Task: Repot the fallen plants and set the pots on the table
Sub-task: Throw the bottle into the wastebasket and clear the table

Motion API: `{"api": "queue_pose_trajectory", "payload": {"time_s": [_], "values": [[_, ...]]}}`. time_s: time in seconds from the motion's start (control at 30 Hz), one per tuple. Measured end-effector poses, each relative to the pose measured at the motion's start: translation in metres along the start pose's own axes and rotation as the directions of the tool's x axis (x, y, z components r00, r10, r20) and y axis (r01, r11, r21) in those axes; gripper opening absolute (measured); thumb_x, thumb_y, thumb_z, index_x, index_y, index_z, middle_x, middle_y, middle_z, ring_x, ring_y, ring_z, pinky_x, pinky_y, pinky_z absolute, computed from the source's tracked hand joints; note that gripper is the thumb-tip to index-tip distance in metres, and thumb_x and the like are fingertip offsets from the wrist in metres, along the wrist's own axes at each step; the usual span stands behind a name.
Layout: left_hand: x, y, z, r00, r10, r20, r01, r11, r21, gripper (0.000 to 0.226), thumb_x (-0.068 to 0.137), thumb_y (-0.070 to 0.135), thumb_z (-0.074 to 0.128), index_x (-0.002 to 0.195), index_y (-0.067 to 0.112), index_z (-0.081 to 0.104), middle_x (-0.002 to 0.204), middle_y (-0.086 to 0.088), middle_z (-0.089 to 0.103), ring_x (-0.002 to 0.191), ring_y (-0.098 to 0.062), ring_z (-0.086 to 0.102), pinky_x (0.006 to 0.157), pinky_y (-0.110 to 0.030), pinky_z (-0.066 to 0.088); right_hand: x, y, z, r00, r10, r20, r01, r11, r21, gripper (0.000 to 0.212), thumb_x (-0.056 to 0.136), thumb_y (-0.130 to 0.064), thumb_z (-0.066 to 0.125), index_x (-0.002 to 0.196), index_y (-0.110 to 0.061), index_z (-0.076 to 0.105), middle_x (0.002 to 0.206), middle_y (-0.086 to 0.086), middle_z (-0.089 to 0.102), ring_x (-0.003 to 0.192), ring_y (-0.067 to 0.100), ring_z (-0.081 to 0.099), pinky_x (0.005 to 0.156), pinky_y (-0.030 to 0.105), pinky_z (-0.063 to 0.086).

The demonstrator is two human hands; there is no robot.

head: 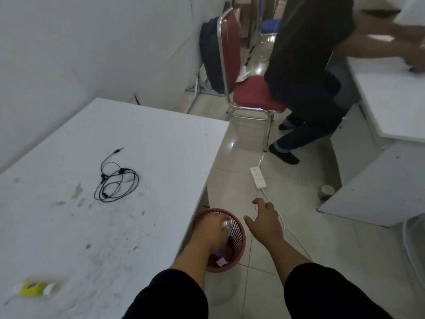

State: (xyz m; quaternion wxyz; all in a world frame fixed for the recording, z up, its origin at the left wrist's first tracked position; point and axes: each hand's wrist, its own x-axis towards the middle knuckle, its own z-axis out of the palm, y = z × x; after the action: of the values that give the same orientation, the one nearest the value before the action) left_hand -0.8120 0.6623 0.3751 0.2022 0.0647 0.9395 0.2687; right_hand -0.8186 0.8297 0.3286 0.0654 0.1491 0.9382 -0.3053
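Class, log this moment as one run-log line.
left hand: holds clear item over red basket | right hand: open, empty | table: no pots

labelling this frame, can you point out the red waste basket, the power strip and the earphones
red waste basket (pixel 239 236): head view, on its mesh right wall
power strip (pixel 258 178): head view, middle of its white top face
earphones (pixel 116 184): head view, on the coiled black cable

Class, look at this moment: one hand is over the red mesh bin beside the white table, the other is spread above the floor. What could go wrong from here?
1. The left hand holds something clear over the red mesh bin; it may drop it in by mistake.
2. The white cable and power strip lie on the floor under the right hand: a trip hazard.
3. The earphones on the table may snag whatever is set down there.
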Motion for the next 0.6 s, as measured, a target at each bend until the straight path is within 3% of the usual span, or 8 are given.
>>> {"api": "queue_pose_trajectory", "payload": {"time_s": [0.1,0.37,0.47,0.6], "values": [[-0.011,0.015,-0.029,0.997,0.053,-0.062,-0.054,0.998,-0.02,0.035,0.09,0.022,0.05,0.124,0.026,0.058,0.127,0.001,0.058,0.118,-0.019,0.055,0.1,-0.032,0.044,-0.001,-0.028,-0.034,0.999,-0.048,-0.025,0.049,0.998,0.027,0.05,0.082,-0.032,0.065,0.126,-0.022,0.042,0.124,0.013,0.047,0.108,0.032,0.049,0.078,0.037,0.046],[-0.066,0.005,-0.127,0.954,-0.02,-0.3,-0.002,0.997,-0.073,0.029,0.092,0.027,0.05,0.12,0.027,0.059,0.12,0.006,0.062,0.105,-0.013,0.059,0.093,-0.032,0.048,-0.013,-0.144,-0.086,0.961,-0.274,-0.033,0.275,0.959,0.073,0.048,0.082,-0.028,0.063,0.125,-0.025,0.043,0.125,0.009,0.048,0.11,0.028,0.051,0.083,0.038,0.047],[-0.094,-0.027,-0.153,0.921,-0.122,-0.37,0.1,0.992,-0.078,0.03,0.093,0.029,0.049,0.122,0.027,0.057,0.121,0.006,0.061,0.11,-0.013,0.056,0.094,-0.032,0.046,-0.022,-0.185,-0.08,0.938,-0.347,0.011,0.344,0.934,0.092,0.047,0.084,-0.031,0.063,0.126,-0.026,0.043,0.125,0.009,0.049,0.112,0.027,0.05,0.084,0.037,0.047],[-0.133,-0.081,-0.174,0.799,-0.349,-0.49,0.35,0.932,-0.093,0.032,0.093,0.026,0.046,0.124,0.023,0.055,0.125,0.001,0.058,0.116,-0.02,0.052,0.096,-0.033,0.044,-0.041,-0.24,-0.051,0.883,-0.463,0.074,0.457,0.885,0.088,0.046,0.085,-0.032,0.063,0.126,-0.026,0.044,0.125,0.007,0.049,0.112,0.027,0.049,0.084,0.038,0.047]]}}
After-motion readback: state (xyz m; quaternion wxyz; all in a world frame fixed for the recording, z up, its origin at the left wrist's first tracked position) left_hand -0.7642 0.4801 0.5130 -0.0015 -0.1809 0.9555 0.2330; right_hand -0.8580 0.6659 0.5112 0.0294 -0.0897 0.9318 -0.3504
